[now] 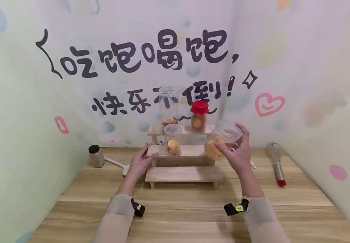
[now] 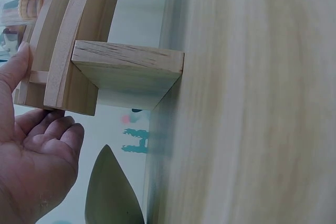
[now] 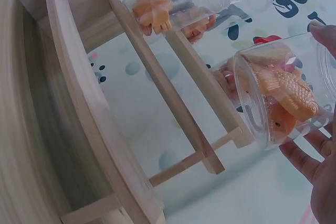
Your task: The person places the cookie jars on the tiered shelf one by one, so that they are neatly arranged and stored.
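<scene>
A three-step wooden shelf [image 1: 184, 174] stands on the table. My left hand [image 1: 139, 164] grips the left end of its middle step, thumb above and fingers beneath in the left wrist view. My right hand [image 1: 240, 157] holds a wide clear jar [image 3: 275, 90] of orange fish-shaped pieces, tilted and without a visible lid, near the middle step's right end. A small clear jar [image 1: 173, 140] with round biscuits sits on the middle step's left half. Up on the top step are a tall clear jar [image 1: 169, 104] with brown pieces and a red-lidded jar [image 1: 199, 116].
Left of the shelf, a black-lidded jar [image 1: 96, 157] and a white spatula [image 1: 118, 164] lie near the back wall. A whisk [image 1: 276, 163] with a red-tipped handle rests at the right. Part of a pale handle [image 1: 253, 164] shows behind my right hand.
</scene>
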